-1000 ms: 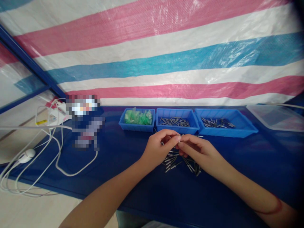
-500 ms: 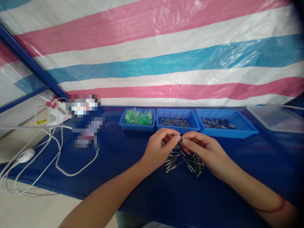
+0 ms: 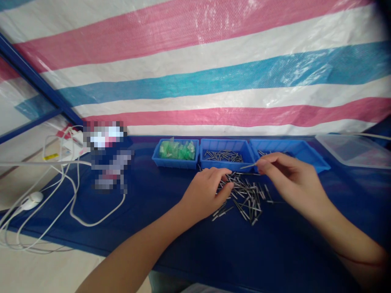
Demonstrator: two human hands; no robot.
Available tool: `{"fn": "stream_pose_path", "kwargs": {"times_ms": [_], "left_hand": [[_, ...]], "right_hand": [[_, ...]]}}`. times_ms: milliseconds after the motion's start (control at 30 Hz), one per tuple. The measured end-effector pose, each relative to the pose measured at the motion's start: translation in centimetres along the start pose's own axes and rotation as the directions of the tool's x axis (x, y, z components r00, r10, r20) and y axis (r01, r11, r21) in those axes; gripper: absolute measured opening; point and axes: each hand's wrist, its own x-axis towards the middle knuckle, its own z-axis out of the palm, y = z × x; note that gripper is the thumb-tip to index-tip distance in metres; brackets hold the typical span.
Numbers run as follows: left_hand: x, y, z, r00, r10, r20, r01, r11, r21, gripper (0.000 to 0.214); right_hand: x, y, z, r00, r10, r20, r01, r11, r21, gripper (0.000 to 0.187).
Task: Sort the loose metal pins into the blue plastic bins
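A heap of several small metal pins lies on the blue table cover. My left hand rests on the left edge of the heap, its fingers curled down onto the pins. Raised above the heap, my right hand pinches one thin metal pin between thumb and forefinger, close to the front wall of the right blue bin.
Three blue bins stand in a row behind the heap: the left one holds green pieces, the middle one and the right one hold metal pins. A clear plastic tray is at far right. White cables lie at left. A striped tarp hangs behind.
My hands have parted. The right hand lifted up and to the right with one pin, towards the right bin. The left hand dropped onto the heap.
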Motion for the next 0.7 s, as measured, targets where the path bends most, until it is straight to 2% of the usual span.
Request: {"fn": "stream_pose_path", "kwargs": {"times_ms": [133, 233, 333, 400, 567, 700], "left_hand": [[0.3, -0.6, -0.7, 0.996, 0.014, 0.087, -0.031, 0.980, 0.198, 0.024], [0.3, -0.7, -1.0, 0.991, 0.000, 0.137, -0.038, 0.959, 0.280, 0.025], [0.1, -0.7, -1.0, 0.982, -0.019, 0.189, -0.045, 0.944, 0.326, 0.025], [0.0, -0.8, -0.9, 0.977, -0.024, 0.214, -0.051, 0.940, 0.338, 0.027], [-0.1, -0.7, -0.5, 0.968, -0.033, 0.249, -0.066, 0.923, 0.380, 0.025], [-0.1, -0.5, -0.3, 0.967, -0.020, 0.253, -0.084, 0.914, 0.396, 0.017]], "right_hand": [[1.7, 2.3, -2.6, 0.981, 0.079, -0.175, -0.105, 0.984, -0.144, 0.023], [2.4, 3.5, -3.8, 0.973, 0.051, -0.227, -0.125, 0.938, -0.323, 0.027], [2.7, 4.2, -3.8, 0.985, -0.055, -0.165, -0.037, 0.859, -0.510, 0.033], [2.9, 4.6, -3.4, 0.990, -0.089, -0.111, 0.010, 0.822, -0.570, 0.035], [2.7, 4.0, -2.9, 0.988, -0.107, -0.108, 0.027, 0.824, -0.566, 0.033], [1.8, 2.4, -2.2, 0.983, -0.175, -0.054, 0.127, 0.867, -0.482, 0.029]]}}
